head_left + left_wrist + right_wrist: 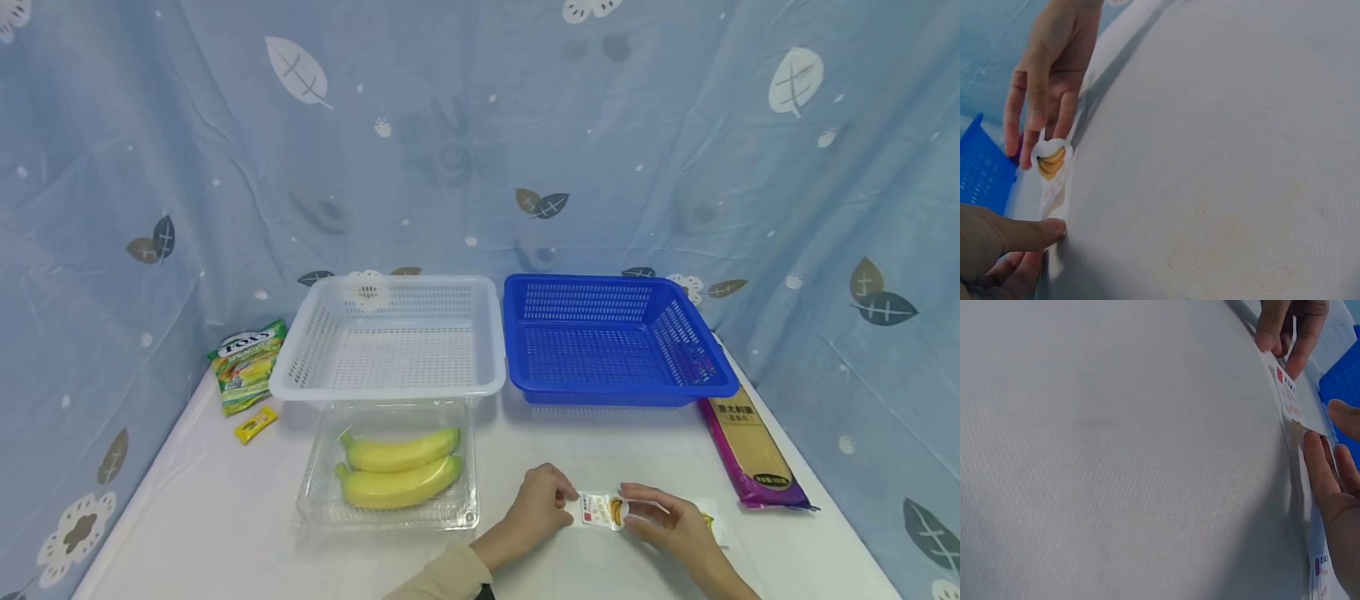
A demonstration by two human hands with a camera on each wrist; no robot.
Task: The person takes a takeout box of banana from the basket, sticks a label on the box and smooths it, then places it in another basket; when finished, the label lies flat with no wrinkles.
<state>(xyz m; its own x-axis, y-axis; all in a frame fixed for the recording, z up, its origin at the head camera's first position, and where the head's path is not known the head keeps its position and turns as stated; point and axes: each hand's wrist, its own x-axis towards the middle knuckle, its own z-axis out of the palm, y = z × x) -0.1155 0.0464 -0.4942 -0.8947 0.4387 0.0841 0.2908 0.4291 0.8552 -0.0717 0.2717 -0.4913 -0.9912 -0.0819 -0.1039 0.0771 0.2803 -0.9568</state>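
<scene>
A small white label with a banana picture and a red mark (596, 509) lies low over the white table, between the two hands. Its left end is pinched between the thumb and fingers of my left hand (534, 510). At the other end is my right hand (670, 527), fingertips right at the label's edge and thumb held apart in the right wrist view. A second white label (1321, 575) with a similar red mark lies beside the right hand, partly covered by it in the head view. Two bananas (401, 471) sit inside a clear plastic clamshell box (390, 521) to the left.
Behind stand a white basket (390, 393) and a blue basket (622, 393), side by side. A green FOX'S candy bag (247, 367) and a small yellow candy (256, 424) lie at left. A purple-edged noodle packet (753, 442) lies at right. Blue patterned curtain (465, 150) surrounds the table.
</scene>
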